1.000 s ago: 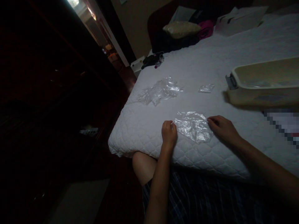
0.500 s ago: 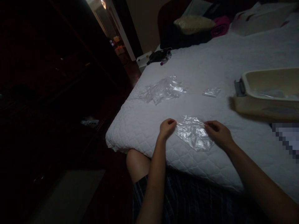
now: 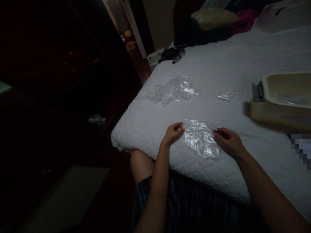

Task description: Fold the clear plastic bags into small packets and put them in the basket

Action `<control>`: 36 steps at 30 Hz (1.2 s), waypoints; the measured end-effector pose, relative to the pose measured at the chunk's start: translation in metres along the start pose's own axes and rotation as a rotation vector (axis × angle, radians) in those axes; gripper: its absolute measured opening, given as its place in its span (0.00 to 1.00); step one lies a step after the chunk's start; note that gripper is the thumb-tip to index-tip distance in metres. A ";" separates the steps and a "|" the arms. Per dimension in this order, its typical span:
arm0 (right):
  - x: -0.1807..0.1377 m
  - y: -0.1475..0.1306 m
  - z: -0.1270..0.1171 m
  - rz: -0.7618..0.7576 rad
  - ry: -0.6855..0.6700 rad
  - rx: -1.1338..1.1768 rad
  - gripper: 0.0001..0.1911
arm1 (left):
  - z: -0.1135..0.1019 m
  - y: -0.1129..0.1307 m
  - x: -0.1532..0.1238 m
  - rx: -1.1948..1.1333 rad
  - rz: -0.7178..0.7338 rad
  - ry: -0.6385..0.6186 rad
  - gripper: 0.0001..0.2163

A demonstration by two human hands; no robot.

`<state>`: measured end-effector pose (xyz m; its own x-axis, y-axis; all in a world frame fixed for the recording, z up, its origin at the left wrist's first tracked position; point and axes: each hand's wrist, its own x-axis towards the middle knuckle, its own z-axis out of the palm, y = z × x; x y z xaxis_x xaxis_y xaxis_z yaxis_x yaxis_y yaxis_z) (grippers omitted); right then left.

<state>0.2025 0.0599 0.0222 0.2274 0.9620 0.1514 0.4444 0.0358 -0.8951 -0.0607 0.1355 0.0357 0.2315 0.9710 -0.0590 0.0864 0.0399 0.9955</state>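
Observation:
A crumpled clear plastic bag lies on the white quilted mattress near its front edge. My left hand pinches the bag's upper left corner. The upper right corner is pinched by my right hand. The top edge of the bag is stretched between the two hands. Both hands rest low on the mattress.
A heap of clear plastic bags lies further back, and a small folded bag to its right. A beige plastic basin stands at the right. Dark items and pillows sit at the far end. The floor at left is dark.
Both hands have taken the bag's top corners in a pinch and pulled its top edge taut. The camera has shifted slightly.

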 end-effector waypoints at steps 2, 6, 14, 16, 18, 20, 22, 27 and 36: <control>0.000 0.001 0.000 0.011 -0.011 -0.017 0.13 | 0.001 -0.001 -0.001 0.041 0.016 0.021 0.20; 0.000 0.002 0.001 0.010 -0.005 -0.048 0.13 | 0.003 -0.003 -0.002 0.098 0.045 0.056 0.21; 0.001 -0.005 0.000 0.017 0.013 0.028 0.13 | 0.002 -0.004 -0.002 0.094 0.063 0.022 0.17; 0.001 -0.004 0.000 0.019 0.021 0.039 0.11 | 0.002 -0.003 -0.002 0.097 0.080 0.002 0.13; 0.001 -0.004 0.000 0.017 0.027 0.038 0.10 | 0.002 -0.003 -0.002 0.105 0.096 -0.004 0.09; 0.000 -0.005 0.000 0.012 0.033 0.033 0.09 | 0.002 -0.002 -0.003 0.120 0.103 0.004 0.07; 0.000 -0.006 -0.001 0.005 0.033 0.037 0.09 | 0.001 0.000 -0.003 0.139 0.102 0.005 0.05; -0.001 -0.010 -0.002 -0.020 0.035 0.034 0.08 | 0.002 0.004 -0.004 0.138 0.097 0.014 0.04; -0.002 -0.010 -0.003 0.010 0.038 0.002 0.10 | 0.004 0.001 -0.003 0.145 0.153 0.064 0.05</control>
<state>0.2000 0.0569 0.0323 0.2642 0.9514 0.1585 0.4406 0.0271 -0.8973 -0.0579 0.1321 0.0361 0.1912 0.9764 0.1009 0.1942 -0.1384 0.9712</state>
